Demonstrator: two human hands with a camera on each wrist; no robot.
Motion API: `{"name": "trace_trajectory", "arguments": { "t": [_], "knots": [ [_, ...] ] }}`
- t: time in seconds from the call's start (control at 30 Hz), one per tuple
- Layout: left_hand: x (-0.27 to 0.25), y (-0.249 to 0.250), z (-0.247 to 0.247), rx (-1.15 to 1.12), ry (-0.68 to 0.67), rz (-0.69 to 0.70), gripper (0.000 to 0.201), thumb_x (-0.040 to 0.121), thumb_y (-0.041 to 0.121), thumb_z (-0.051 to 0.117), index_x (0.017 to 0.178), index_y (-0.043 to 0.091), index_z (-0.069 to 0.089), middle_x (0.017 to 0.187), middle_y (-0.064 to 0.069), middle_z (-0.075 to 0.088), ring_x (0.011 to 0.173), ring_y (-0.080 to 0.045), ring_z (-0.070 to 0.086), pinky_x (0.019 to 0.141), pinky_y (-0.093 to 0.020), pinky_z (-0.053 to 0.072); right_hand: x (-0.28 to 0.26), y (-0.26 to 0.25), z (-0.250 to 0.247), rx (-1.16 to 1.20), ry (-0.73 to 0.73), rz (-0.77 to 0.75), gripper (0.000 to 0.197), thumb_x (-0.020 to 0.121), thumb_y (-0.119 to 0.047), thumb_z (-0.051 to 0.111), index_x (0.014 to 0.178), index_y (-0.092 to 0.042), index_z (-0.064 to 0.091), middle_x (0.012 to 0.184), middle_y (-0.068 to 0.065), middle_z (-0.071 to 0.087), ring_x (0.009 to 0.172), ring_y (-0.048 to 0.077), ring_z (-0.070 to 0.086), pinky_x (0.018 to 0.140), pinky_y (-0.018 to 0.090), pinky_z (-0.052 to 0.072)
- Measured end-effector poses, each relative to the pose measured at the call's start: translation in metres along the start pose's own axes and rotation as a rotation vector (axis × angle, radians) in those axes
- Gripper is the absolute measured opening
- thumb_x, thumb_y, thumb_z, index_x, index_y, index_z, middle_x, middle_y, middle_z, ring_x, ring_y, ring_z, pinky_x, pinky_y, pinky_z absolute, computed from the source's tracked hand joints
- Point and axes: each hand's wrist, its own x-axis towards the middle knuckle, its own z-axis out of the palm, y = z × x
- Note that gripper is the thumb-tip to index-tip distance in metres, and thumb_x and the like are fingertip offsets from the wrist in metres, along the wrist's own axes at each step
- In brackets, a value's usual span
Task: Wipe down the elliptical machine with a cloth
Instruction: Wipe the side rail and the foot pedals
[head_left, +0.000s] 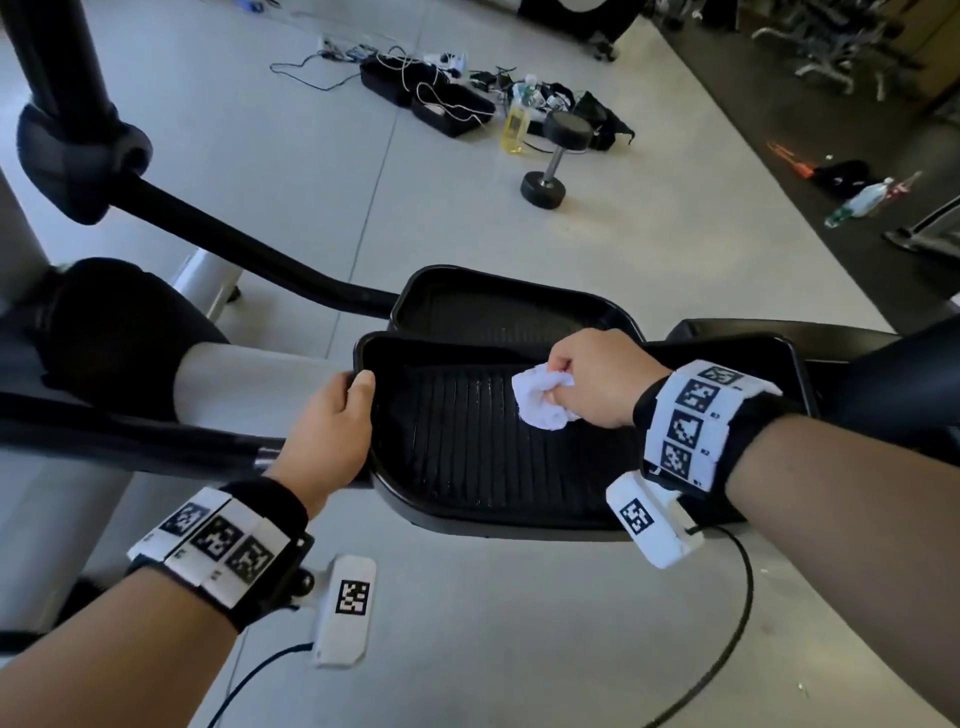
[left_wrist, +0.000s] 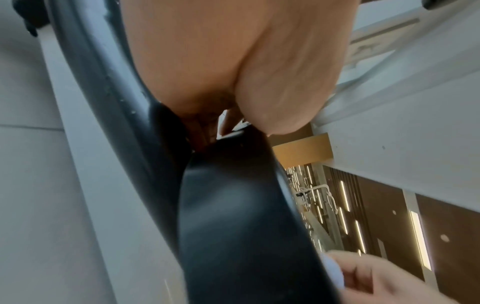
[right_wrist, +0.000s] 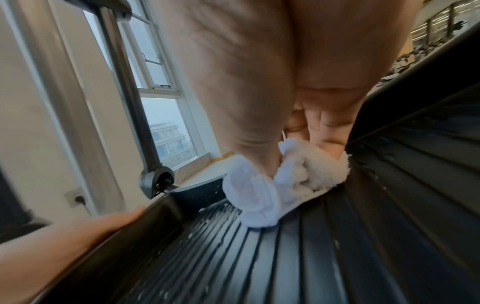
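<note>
Left hand (head_left: 332, 431) grips near foot pedal (head_left: 467, 457) rim, steadying. Right hand (head_left: 592, 379) clenches bunched white cloth (head_left: 540, 402) on ribbed tread. Stroke along grooves, press firmly, chase wet streaks. Far pedal (head_left: 493, 306) behind, likely next.

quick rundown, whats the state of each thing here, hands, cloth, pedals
left hand: grips the near pedal's rim
right hand: holds the cloth bunched
cloth: crumpled, pressed on the near pedal's ribs
near pedal: ribbed tread with wet streaks
far pedal: untouched
dumbbell: lying on the floor
</note>
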Motion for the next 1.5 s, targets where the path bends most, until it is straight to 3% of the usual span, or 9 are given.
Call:
{"name": "trace_trajectory", "arguments": {
  "t": [0.17, 0.27, 0.57, 0.73, 0.97, 1.13, 1.27, 1.4, 1.5],
  "knots": [
    [0.004, -0.004, -0.001, 0.025, -0.003, 0.026, 0.04, 0.11, 0.051, 0.036, 0.115, 0.022, 0.063, 0.101, 0.004, 0.07, 0.096, -0.009, 0.064, 0.075, -0.028, 0.047, 0.004, 0.002, 0.003, 0.05, -0.003, 0.011, 0.017, 0.093, -0.015, 0.058, 0.1, -0.017, 0.072, 0.097, 0.003, 0.072, 0.097, 0.022, 0.065, 0.075, 0.028, 0.048],
    [0.004, -0.004, -0.001, 0.009, -0.007, 0.024, 0.041, 0.11, 0.051, 0.037, 0.121, 0.022, 0.063, 0.104, 0.005, 0.071, 0.099, -0.01, 0.065, 0.081, -0.034, 0.05, 0.0, 0.004, 0.009, 0.055, -0.037, 0.004, 0.013, 0.091, -0.014, 0.059, 0.093, -0.023, 0.068, 0.094, 0.002, 0.072, 0.092, 0.02, 0.065, 0.07, 0.025, 0.045],
    [0.003, -0.001, 0.002, 0.005, 0.007, -0.004, 0.039, 0.11, 0.049, 0.037, 0.126, 0.021, 0.059, 0.101, 0.008, 0.068, 0.09, -0.001, 0.06, 0.066, -0.021, 0.041, -0.038, -0.008, 0.012, -0.025, -0.159, -0.084, 0.022, 0.088, -0.012, 0.061, 0.076, -0.031, 0.064, 0.076, -0.006, 0.069, 0.072, 0.011, 0.065, 0.057, 0.022, 0.046],
    [0.004, -0.002, 0.002, -0.024, -0.006, -0.018, 0.042, 0.11, 0.05, 0.038, 0.131, 0.019, 0.057, 0.105, 0.006, 0.069, 0.097, -0.012, 0.066, 0.069, -0.025, 0.045, -0.054, -0.03, 0.028, 0.02, -0.245, -0.169, 0.018, 0.087, -0.017, 0.064, 0.074, -0.029, 0.064, 0.071, -0.008, 0.069, 0.074, 0.01, 0.069, 0.07, 0.03, 0.061],
    [0.005, -0.005, 0.003, -0.025, -0.006, -0.017, 0.042, 0.11, 0.05, 0.039, 0.131, 0.02, 0.057, 0.102, 0.009, 0.068, 0.089, -0.005, 0.064, 0.064, -0.021, 0.044, -0.019, -0.037, 0.017, -0.035, -0.137, -0.077, 0.022, 0.081, -0.007, 0.065, 0.073, -0.028, 0.067, 0.079, -0.004, 0.067, 0.074, 0.014, 0.065, 0.057, 0.024, 0.046],
    [0.006, -0.006, 0.001, 0.005, -0.013, -0.011, 0.045, 0.11, 0.052, 0.036, 0.13, 0.018, 0.056, 0.096, 0.011, 0.063, 0.085, -0.005, 0.062, 0.062, -0.021, 0.043, 0.014, -0.045, 0.001, -0.041, -0.018, 0.0, 0.013, 0.083, -0.007, 0.066, 0.083, -0.017, 0.075, 0.088, 0.007, 0.071, 0.089, 0.026, 0.068, 0.071, 0.032, 0.057],
    [0.007, -0.007, 0.002, 0.029, -0.014, -0.005, 0.044, 0.11, 0.052, 0.036, 0.129, 0.018, 0.056, 0.091, 0.014, 0.059, 0.08, -0.001, 0.059, 0.06, -0.017, 0.04, 0.022, -0.048, 0.0, -0.052, 0.045, 0.027, 0.013, 0.085, -0.005, 0.064, 0.086, -0.008, 0.077, 0.082, 0.009, 0.065, 0.081, 0.028, 0.066, 0.064, 0.03, 0.048],
    [0.008, -0.006, 0.003, 0.025, -0.011, -0.004, 0.047, 0.11, 0.051, 0.036, 0.13, 0.014, 0.056, 0.087, 0.015, 0.057, 0.079, -0.002, 0.057, 0.062, -0.019, 0.039, 0.016, -0.046, -0.003, 0.003, 0.011, 0.018, 0.015, 0.086, -0.005, 0.063, 0.083, -0.012, 0.076, 0.086, 0.01, 0.071, 0.092, 0.03, 0.071, 0.077, 0.035, 0.058],
    [0.007, -0.005, 0.003, 0.022, -0.014, -0.006, 0.046, 0.11, 0.052, 0.036, 0.13, 0.015, 0.056, 0.087, 0.015, 0.057, 0.078, -0.001, 0.058, 0.06, -0.017, 0.039, 0.009, -0.044, -0.002, 0.017, -0.06, -0.001, 0.018, 0.086, -0.007, 0.061, 0.079, -0.017, 0.074, 0.08, 0.008, 0.072, 0.087, 0.026, 0.072, 0.076, 0.035, 0.059]
  ]
}}
